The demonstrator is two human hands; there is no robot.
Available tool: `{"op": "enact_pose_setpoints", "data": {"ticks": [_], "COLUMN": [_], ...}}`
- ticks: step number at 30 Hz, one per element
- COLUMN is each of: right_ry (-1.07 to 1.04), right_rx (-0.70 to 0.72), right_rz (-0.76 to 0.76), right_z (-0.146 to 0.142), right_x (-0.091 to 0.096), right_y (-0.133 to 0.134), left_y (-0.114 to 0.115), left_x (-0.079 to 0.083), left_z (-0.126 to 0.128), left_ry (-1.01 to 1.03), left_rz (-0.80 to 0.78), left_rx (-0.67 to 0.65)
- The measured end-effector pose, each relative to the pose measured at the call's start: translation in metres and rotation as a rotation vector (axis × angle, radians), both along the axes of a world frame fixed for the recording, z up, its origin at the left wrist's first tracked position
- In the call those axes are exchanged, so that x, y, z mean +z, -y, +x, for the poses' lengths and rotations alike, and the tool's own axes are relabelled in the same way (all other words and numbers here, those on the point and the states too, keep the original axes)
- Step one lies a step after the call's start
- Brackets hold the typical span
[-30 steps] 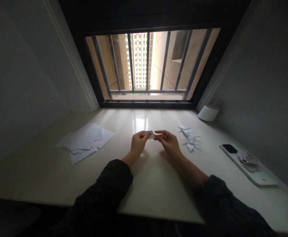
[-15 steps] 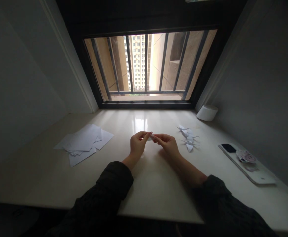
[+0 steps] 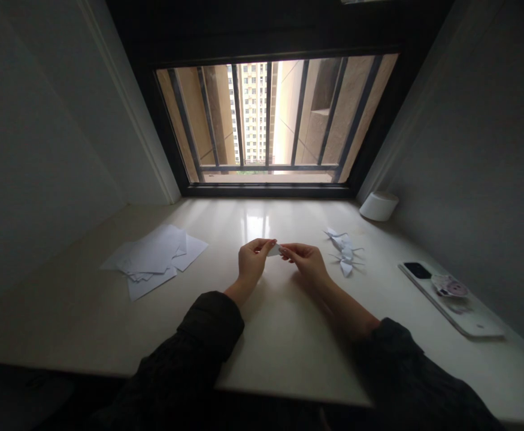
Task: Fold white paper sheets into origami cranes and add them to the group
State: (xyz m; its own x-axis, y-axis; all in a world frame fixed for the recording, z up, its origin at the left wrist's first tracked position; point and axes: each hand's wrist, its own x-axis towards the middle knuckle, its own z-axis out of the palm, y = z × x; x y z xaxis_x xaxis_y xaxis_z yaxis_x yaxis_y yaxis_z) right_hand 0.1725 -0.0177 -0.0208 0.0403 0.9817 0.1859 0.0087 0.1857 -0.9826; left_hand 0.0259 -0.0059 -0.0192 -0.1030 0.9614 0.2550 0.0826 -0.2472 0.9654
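Observation:
Between my two hands is a small piece of folded white paper (image 3: 273, 250), raised above the pale sill. My left hand (image 3: 253, 258) pinches its left side between thumb and fingers. At its right edge, the fingertips of my right hand (image 3: 304, 258) are closed on the paper. The folds themselves are too small to make out. To the right of my right hand lie several folded paper cranes (image 3: 345, 251) with thin pointed ends, close together in a row.
A loose stack of white paper sheets (image 3: 151, 254) lies on the left of the sill (image 3: 284, 353). Off to the right is a phone (image 3: 457, 305) with a figure-shaped grip on its back. A white cylinder-like object (image 3: 378, 206) stands in the far right corner, by the barred window.
My right fingertips have shifted slightly to the right, and more of the white paper shows between the hands. The whole view has moved a little.

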Motion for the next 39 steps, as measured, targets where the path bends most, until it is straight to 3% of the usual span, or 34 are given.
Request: {"op": "enact_pose_setpoints", "data": {"ticks": [9,18,24,31,39], "right_ry": [0.033,-0.018,-0.082,0.068,0.13], "right_rx": [-0.092,-0.054,-0.099,-0.118,-0.125], "right_rz": [0.045,0.043,0.047,0.105,0.092], "right_z": [0.0012,0.0012,-0.0015,0.0016,0.0031], "right_x": [-0.003,-0.0007,-0.0005,-0.0063,-0.0009], "right_y": [-0.0016,-0.0016,-0.0012,-0.0032,-0.0016], "left_y": [0.0025,0.0007,0.0001,-0.0025,-0.002], "left_x": [0.002,0.0052,0.0053,0.0032,0.0037], "left_z": [0.0025,0.0012,0.0005,-0.0006,-0.002], "left_ry": [0.118,0.218,0.275,0.356,0.34], "left_rz": [-0.081,-0.176,-0.218,-0.299,-0.247], "left_rx": [-0.141,-0.132,-0.118,-0.126,-0.114]}}
